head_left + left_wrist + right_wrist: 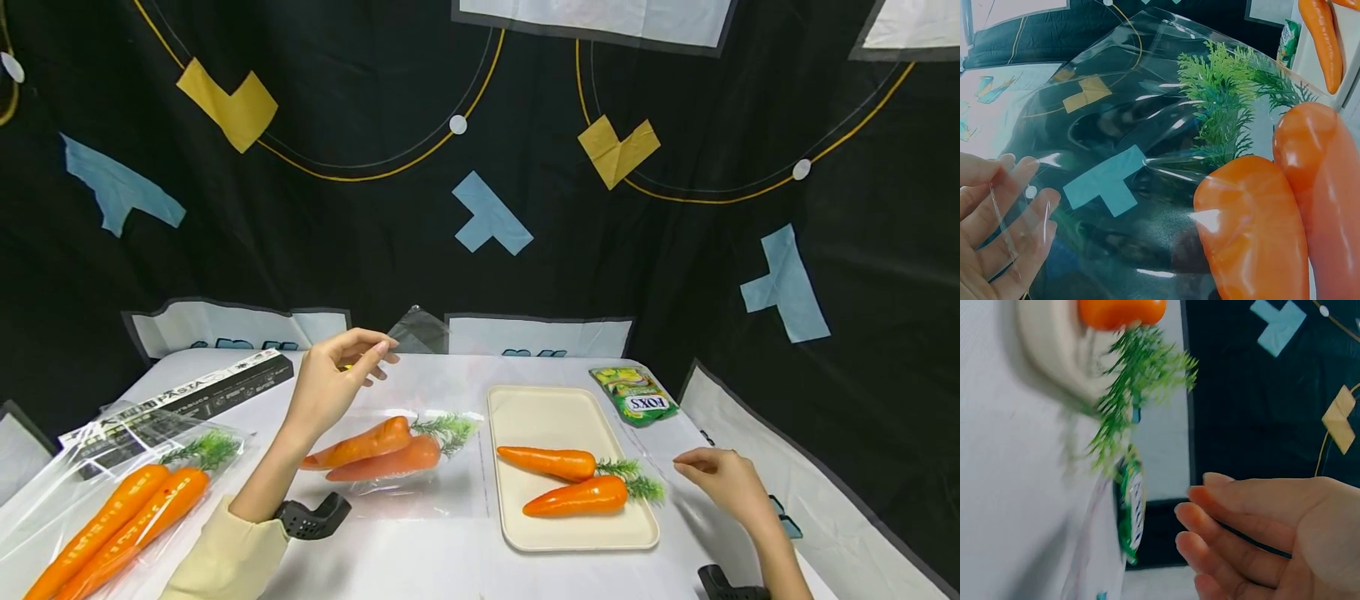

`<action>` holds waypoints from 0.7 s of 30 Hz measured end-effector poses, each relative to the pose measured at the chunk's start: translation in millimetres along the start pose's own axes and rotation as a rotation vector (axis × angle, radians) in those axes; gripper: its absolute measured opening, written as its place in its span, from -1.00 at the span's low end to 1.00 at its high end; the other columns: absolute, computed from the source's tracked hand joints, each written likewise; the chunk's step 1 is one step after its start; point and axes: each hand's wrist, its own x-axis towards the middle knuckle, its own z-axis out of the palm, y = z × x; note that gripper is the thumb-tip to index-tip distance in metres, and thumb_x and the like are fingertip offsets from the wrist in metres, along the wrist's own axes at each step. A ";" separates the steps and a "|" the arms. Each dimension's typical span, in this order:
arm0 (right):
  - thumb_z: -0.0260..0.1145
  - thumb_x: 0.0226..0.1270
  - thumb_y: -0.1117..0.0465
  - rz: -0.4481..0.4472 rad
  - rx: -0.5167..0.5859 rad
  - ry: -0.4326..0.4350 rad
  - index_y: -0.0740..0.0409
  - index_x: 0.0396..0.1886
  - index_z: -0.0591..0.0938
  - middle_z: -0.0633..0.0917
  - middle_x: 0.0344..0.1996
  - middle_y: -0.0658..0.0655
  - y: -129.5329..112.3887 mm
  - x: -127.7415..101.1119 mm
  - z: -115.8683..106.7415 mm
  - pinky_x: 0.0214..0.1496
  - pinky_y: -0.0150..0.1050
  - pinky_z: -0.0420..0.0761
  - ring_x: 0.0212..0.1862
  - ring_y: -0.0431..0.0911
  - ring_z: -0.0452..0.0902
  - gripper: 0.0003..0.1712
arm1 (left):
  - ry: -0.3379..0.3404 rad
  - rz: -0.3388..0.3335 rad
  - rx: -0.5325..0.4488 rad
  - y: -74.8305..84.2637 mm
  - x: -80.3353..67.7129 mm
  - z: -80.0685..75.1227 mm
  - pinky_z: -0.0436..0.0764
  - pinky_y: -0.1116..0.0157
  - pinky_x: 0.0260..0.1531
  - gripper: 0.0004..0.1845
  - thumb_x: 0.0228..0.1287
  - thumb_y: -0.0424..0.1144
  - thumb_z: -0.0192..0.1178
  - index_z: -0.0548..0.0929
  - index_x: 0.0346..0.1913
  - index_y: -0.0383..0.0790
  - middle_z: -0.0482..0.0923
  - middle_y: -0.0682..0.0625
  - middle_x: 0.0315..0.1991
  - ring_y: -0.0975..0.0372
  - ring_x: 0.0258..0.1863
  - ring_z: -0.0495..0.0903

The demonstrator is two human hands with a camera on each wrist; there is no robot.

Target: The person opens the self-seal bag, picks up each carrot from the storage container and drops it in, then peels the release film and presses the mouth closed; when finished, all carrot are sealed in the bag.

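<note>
My left hand (337, 375) is raised over the middle of the table and pinches clear plastic film (1110, 131) between thumb and fingers. A corner of the film (420, 329) stands up beyond the fingertips. Under the film, below this hand, lie two carrots (382, 450) with green tops. Over the table's right side hovers my right hand (720, 483), its fingers loosely bent with nothing visible between them in the right wrist view. Nearest to it are the green tops (1141, 375) of two more carrots (577, 496), which lie on a cream tray (517, 408).
At the left, two carrots (127, 521) lie under clear film, in front of a long black-and-white box (217, 396) lettered PASTA. A green FOX'S packet (633, 394) lies behind the tray's right side. Black cloth (360, 242) hangs behind the white table (420, 558).
</note>
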 end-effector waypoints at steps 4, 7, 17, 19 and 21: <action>0.38 0.26 0.19 -0.054 -0.016 0.091 0.15 -0.25 0.75 0.75 -0.33 0.10 -17.1 3.7 2.7 -0.36 -0.15 0.58 -0.29 0.02 0.66 -0.86 | -0.001 0.002 -0.010 0.9 -0.2 0.5 0.66 0.32 -0.38 -0.77 0.37 -0.10 0.19 0.69 -0.08 -0.14 0.72 -0.02 -0.26 0.21 -0.40 0.67; 0.38 0.25 0.23 -0.114 -0.017 0.147 0.13 -0.27 0.75 0.75 -0.35 0.07 -33.1 9.7 5.6 -0.38 -0.19 0.56 -0.32 -0.01 0.64 -0.89 | 0.002 0.000 -0.012 0.4 -1.5 1.1 0.66 0.33 -0.38 -0.77 0.36 -0.11 0.20 0.69 -0.07 -0.14 0.72 -0.02 -0.24 0.20 -0.39 0.68; 0.38 0.27 0.24 -0.300 0.126 0.170 0.09 -0.26 0.76 0.75 -0.30 0.01 -93.8 36.2 22.0 -0.31 -0.31 0.61 -0.33 -0.13 0.60 -0.91 | 0.031 0.041 -0.049 4.1 -2.7 3.1 0.67 0.32 -0.39 -0.80 0.34 -0.15 0.22 0.69 -0.07 -0.15 0.72 -0.02 -0.23 0.23 -0.39 0.71; 0.37 0.28 0.21 -0.316 0.160 0.141 0.08 -0.23 0.76 0.74 -0.27 0.00 -104.2 41.4 28.6 -0.28 -0.31 0.61 -0.31 -0.14 0.60 -0.89 | 0.036 0.055 -0.059 6.2 -2.9 3.8 0.67 0.32 -0.40 -0.80 0.34 -0.17 0.22 0.69 -0.07 -0.16 0.72 -0.03 -0.23 0.23 -0.39 0.71; 0.36 0.29 0.18 -0.333 0.200 0.113 0.06 -0.22 0.76 0.74 -0.25 -0.02 -114.8 46.0 35.7 -0.25 -0.29 0.61 -0.29 -0.16 0.60 -0.88 | 0.038 0.068 -0.074 8.4 -3.3 4.6 0.67 0.32 -0.41 -0.81 0.34 -0.20 0.23 0.69 -0.07 -0.18 0.72 -0.04 -0.22 0.23 -0.39 0.71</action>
